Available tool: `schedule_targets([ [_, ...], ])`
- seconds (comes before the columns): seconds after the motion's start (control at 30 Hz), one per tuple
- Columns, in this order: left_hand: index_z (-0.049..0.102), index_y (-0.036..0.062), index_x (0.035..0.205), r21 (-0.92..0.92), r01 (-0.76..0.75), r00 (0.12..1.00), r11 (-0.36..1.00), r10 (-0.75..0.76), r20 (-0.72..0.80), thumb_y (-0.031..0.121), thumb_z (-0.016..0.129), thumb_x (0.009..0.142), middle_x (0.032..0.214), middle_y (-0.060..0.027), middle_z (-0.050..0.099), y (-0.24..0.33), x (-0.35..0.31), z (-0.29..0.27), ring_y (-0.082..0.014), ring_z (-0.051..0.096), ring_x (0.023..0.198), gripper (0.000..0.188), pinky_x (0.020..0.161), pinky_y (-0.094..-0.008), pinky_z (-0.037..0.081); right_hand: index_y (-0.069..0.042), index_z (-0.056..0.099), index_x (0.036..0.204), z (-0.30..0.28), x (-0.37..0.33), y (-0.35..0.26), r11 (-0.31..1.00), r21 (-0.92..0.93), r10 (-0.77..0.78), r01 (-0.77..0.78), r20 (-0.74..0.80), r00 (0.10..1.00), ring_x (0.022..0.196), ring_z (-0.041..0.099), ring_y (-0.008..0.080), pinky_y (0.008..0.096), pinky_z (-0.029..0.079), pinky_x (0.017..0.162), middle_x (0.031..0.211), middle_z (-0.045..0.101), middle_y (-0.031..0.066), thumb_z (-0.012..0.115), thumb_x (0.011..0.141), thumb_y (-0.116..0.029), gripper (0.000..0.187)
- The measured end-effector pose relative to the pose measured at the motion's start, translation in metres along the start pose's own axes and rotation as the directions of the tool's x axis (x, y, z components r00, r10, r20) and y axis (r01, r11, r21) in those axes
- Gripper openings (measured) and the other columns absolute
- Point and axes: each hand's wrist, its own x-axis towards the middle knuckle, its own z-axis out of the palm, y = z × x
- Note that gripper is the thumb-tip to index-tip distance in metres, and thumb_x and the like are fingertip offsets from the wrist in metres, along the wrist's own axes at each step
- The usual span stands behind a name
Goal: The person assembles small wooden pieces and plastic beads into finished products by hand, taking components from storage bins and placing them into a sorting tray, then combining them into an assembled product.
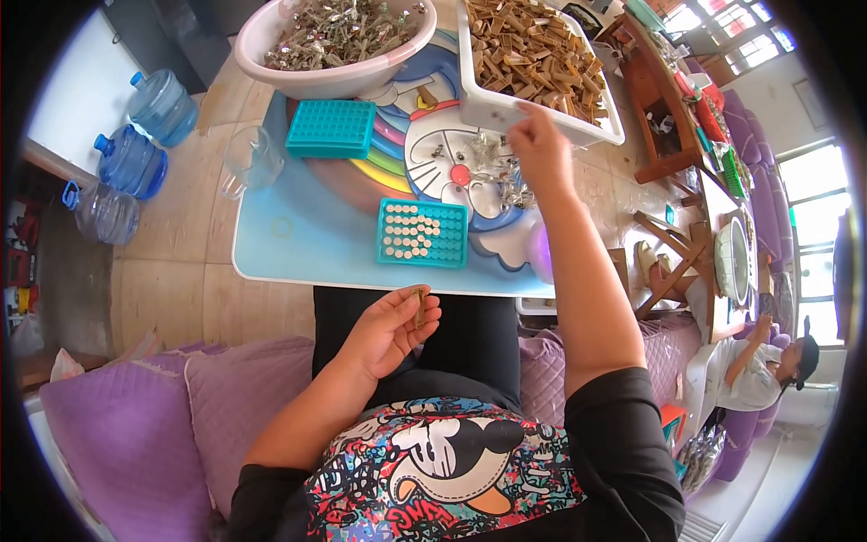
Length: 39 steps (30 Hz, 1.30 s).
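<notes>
My left hand (pixel 390 327) is over my lap, just off the table's near edge. Its thumb and fingers close on a small flat brown-gold piece (pixel 419 309). My right hand (pixel 542 149) reaches forward beside the near wall of a white bin (pixel 492 116), which is heaped with brown-gold pieces (pixel 537 59). Motion blurs its fingers, so I cannot make out whether they hold anything. Shiny small metal parts (pixel 492 158) lie loose on the table left of that hand. In front of me, a teal tray (pixel 456 262) carries rows of round white pieces (pixel 406 241).
A pink basin (pixel 262 72) full of metal parts stands at the far left of the cartoon-printed table (pixel 307 244). Near it are another teal tray (pixel 330 126) and a clear plastic container (pixel 251 163). Water bottles (pixel 163 108) stand on the floor. At right, another person (pixel 759 366) sits.
</notes>
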Motion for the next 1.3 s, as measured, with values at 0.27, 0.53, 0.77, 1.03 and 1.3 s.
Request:
schedule_targets([
  [0.27, 0.055, 0.0033, 0.111, -0.015, -0.002, 1.0, 1.0, 0.003, 0.014, 0.016, 0.056, 0.089, 0.1, -0.0092, 0.062, 0.001, 0.003, -0.005, -0.0191, 0.062, 0.091, 0.025, 0.08, -0.0311, 0.053, -0.002, 0.051, 0.117, 0.032, 0.007, 0.021, 0.917, 0.373, -0.102, 0.14, -0.118, 0.988, 0.097, 0.061, 0.0199, 0.0284, 0.05, 0.077, 0.104, 0.06, 0.013, 0.054, 0.079, 0.006, 0.039],
  [0.53, 0.056, 0.0034, 0.109, -0.029, -0.008, 1.0, 1.0, 0.008, -0.001, 0.016, 0.057, 0.089, 0.099, -0.0088, 0.062, 0.007, 0.002, -0.004, -0.0182, 0.062, 0.09, 0.024, 0.08, -0.0309, 0.053, -0.008, 0.064, 0.087, 0.014, -0.007, 0.019, 0.958, -0.177, -0.21, 0.224, 0.097, 0.973, 0.086, 0.057, 0.0309, 0.0387, 0.047, 0.077, 0.088, 0.06, 0.0102, 0.061, 0.073, -0.006, 0.014],
  [0.77, 0.056, 0.0034, 0.109, -0.032, -0.01, 1.0, 0.999, 0.01, 0.004, 0.017, 0.058, 0.088, 0.099, -0.0087, 0.063, 0.007, 0.003, -0.006, -0.018, 0.063, 0.09, 0.025, 0.079, -0.0305, 0.053, -0.015, 0.066, 0.083, 0.038, -0.03, 0.007, 0.763, -0.375, -0.418, 0.527, 0.334, 0.844, 0.092, 0.052, 0.0265, 0.0372, 0.044, 0.081, 0.088, 0.055, 0.005, 0.065, 0.068, -0.009, 0.016],
  [1.03, 0.056, 0.003, 0.109, -0.039, -0.031, 0.999, 0.999, 0.032, 0.016, 0.016, 0.058, 0.089, 0.098, -0.0087, 0.063, 0.011, 0.001, -0.005, -0.018, 0.063, 0.088, 0.024, 0.08, -0.0301, 0.053, -0.004, 0.068, 0.086, 0.008, 0.003, 0.007, 0.984, -0.132, -0.106, 0.122, 0.12, 0.987, 0.07, 0.059, 0.0178, 0.0305, 0.048, 0.067, 0.075, 0.063, 0.0064, 0.066, 0.076, -0.013, 0.013],
  [1.3, 0.055, 0.0026, 0.11, -0.056, -0.031, 0.999, 0.998, 0.034, 0.042, 0.014, 0.056, 0.09, 0.1, -0.0087, 0.062, 0.011, 0.004, -0.003, -0.0178, 0.062, 0.09, 0.023, 0.081, -0.0295, 0.052, -0.002, 0.066, 0.087, -0.023, 0.008, -0.016, 0.977, 0.213, 0.043, 0.018, -0.28, 0.959, 0.065, 0.052, 0.006, 0.0208, 0.042, 0.061, 0.071, 0.06, -0.0003, 0.067, 0.08, -0.015, 0.015],
])
